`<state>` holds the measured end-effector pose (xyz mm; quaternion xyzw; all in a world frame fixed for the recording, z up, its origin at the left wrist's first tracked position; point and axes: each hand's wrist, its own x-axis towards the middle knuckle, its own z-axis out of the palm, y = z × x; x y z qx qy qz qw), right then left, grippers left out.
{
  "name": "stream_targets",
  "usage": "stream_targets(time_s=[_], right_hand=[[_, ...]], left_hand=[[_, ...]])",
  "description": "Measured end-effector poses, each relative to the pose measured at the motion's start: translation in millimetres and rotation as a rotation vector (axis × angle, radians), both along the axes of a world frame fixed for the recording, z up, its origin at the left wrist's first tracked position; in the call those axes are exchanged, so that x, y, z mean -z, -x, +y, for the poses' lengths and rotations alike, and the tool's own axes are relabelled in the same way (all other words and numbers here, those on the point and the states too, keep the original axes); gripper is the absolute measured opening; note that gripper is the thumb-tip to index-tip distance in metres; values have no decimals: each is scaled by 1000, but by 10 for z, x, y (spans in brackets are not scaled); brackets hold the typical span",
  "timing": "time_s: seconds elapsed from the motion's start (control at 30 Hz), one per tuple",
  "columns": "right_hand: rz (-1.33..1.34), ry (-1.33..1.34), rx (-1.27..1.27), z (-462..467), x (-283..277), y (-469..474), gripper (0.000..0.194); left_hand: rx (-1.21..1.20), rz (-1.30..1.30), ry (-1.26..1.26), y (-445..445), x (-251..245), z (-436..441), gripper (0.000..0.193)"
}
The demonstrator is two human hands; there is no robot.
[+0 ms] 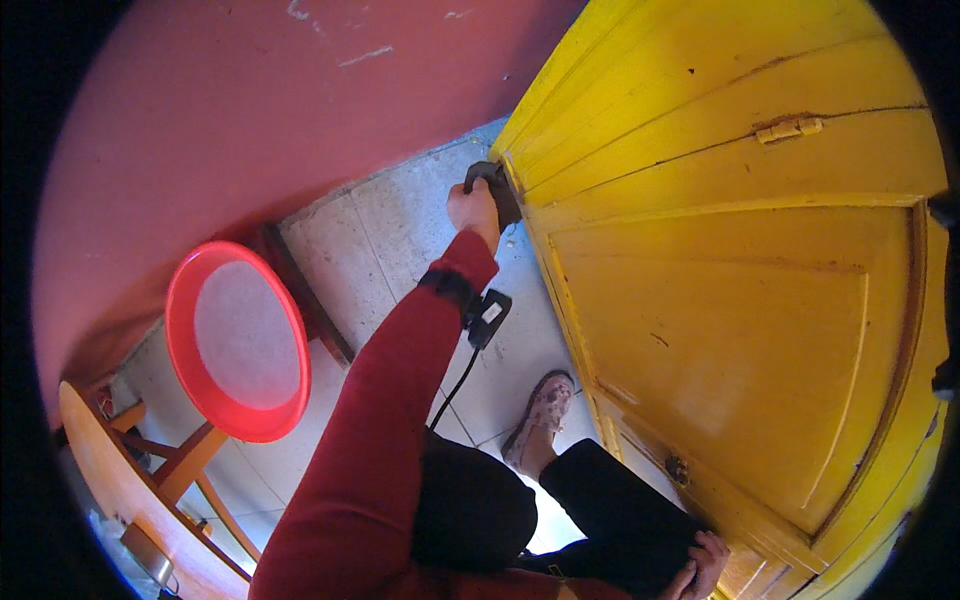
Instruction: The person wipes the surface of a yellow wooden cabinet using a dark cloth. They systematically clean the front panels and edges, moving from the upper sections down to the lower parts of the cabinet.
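Note:
My left hand (474,210) is stretched forward, gripping a dark grey-brown cloth (504,196) at the lower edge of a yellow painted wooden door (720,322). The cloth touches the door's edge near the tiled floor. A black strap and small black device (490,318) with a cable sit on my left wrist over the red sleeve. My right hand (703,564) is low at the right, by my black-trousered knee and the door's panel. Its fingers are curled and partly cut off, so whether it holds anything cannot be made out.
A red plastic basin (238,424) of cloudy, whitish liquid stands to the left on a dark wooden support (330,337). Below it are a wooden table edge (112,472) and orange wooden legs (184,461). A pink-red wall (247,112) rises ahead. My patterned shoe (549,401) rests on the pale floor tiles.

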<state>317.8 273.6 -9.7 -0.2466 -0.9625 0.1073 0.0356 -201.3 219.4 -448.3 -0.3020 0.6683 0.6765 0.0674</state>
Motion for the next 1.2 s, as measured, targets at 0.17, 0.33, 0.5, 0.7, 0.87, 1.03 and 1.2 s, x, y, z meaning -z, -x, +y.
stream_targets(time_s=[0.17,0.33,0.5,0.7,0.87,1.03,1.2], right_hand=[[6,-2,10,22,27,-98,31],[35,6,7,20,42,-62,32],[24,4,8,64,69,-175,31],[70,27,23,183,284,-380,28],[17,-12,9,59,79,-221,28],[36,-11,5,45,62,-103,29],[34,-11,2,74,92,-181,32]], left_hand=[[7,528,325,-123,-92,8,39],[314,819,606,-57,-244,7,38],[739,634,957,124,-256,-103,38],[1199,359,781,35,-302,-257,29],[355,304,507,-142,-457,-211,32],[367,707,627,-68,-392,-5,31],[622,722,834,90,-65,-61,27]])
